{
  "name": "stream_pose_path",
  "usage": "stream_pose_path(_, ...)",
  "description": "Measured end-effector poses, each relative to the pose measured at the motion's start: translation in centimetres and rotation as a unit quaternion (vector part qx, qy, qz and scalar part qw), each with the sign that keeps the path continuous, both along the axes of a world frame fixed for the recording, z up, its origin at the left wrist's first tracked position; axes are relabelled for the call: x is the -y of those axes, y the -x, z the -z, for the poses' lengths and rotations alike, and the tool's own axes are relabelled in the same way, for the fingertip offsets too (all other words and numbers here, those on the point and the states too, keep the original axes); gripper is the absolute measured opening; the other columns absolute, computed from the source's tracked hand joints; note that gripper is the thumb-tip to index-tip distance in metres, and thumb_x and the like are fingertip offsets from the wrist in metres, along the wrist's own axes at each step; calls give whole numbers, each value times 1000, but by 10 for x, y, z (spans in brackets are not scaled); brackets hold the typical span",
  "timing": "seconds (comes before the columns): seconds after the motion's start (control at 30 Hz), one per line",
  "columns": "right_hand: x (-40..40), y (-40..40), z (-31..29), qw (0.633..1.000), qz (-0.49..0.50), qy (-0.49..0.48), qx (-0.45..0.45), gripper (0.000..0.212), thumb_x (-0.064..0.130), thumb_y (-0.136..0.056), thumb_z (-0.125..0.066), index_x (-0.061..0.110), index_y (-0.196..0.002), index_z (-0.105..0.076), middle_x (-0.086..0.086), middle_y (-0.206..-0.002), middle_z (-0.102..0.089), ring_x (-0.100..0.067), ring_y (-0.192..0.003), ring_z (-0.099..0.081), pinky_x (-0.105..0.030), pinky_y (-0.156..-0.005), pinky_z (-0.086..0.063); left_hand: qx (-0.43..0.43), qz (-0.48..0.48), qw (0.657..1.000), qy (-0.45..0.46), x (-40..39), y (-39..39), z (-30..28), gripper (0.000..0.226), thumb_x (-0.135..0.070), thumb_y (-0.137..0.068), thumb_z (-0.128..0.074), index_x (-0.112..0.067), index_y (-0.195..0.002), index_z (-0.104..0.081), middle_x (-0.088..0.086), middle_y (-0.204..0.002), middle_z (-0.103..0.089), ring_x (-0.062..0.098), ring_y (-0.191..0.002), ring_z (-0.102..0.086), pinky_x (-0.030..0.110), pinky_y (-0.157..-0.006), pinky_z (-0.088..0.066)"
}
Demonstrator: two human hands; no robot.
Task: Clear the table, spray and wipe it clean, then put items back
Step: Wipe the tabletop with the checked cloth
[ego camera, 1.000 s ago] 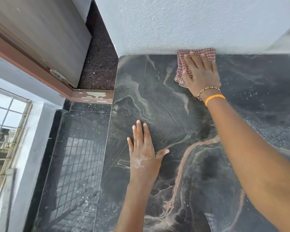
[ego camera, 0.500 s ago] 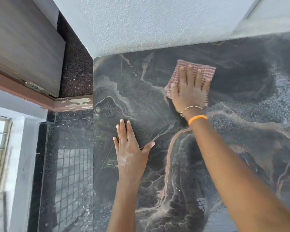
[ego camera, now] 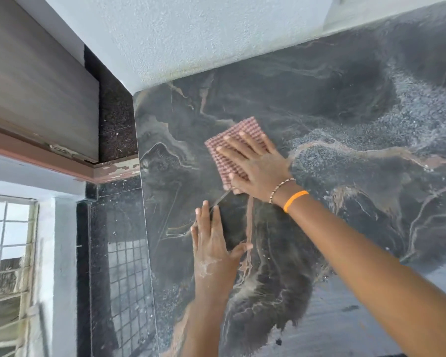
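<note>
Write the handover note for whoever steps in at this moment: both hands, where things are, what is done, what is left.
Right hand: fingers flat, pressing the checked cloth on the table, mid-wipe.
Left hand: flat on the table near its left edge, bracing, holding nothing.
Done: no items show on the table; it looks wet and speckled with spray at the right.
Left: finish wiping, especially the speckled right side, then put the items back. Neither they nor the spray bottle are in view.
</note>
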State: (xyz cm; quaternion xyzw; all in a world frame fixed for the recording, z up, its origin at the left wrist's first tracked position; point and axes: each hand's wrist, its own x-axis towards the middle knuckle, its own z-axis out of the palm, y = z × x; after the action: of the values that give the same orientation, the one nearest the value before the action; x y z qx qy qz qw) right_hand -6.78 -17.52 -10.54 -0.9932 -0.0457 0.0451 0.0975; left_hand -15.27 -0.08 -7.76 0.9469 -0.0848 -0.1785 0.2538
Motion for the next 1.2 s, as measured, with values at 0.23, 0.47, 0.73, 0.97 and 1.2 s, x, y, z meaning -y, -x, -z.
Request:
stream_pose_path(0.23,134,48,0,944,328,39,-16,67,46,-81,-16,29,-145,-23,2,-156,-22,-28,-145,-15,-61,-112,1,-14,27,998,46,6,4,4,89,-29,-82,-68,-19,-149,-11,-12,-157,4,2,-144,4,18,-113,11)
stream_pose_path(0.47,18,58,1,942,334,-10,-1,62,38,-89,-22,20,-148,-15,-7,-159,-6,-35,-145,-2,-52,-117,2,21,-5,996,81,-3,7,1,70,-9,-88,-58,-18,-147,-23,-12,-154,-14,11,-145,-9,38,-120,-9)
stream_pose_path(0.73,-103,62,4,999,-6,-41,-14,64,51,-88,-28,22,-146,-24,-4,-157,-20,-32,-145,-11,-50,-118,-1,77,-108,985,107,-32,6,-17,72,21,-78,-37,-13,-142,-33,0,-152,-27,-6,-124,-34,-8,-85,-21)
stream_pose_path(0.97,-2,113,7,997,69,21,8,63,51,-85,-32,31,-145,-24,3,-155,-25,-26,-144,-19,-47,-117,-12,10,5,997,77,-4,23,-11,64,-11,-89,-54,-19,-146,-26,-5,-155,-20,12,-144,-17,31,-120,-10)
stream_pose_path(1.2,113,156,-3,941,335,39,-26,75,53,-75,-15,27,-145,-24,-1,-156,-22,-31,-143,-21,-51,-116,-16,-23,112,993,2,12,39,6,96,-44,-82,-62,-24,-150,3,-8,-158,12,13,-145,17,34,-115,12)
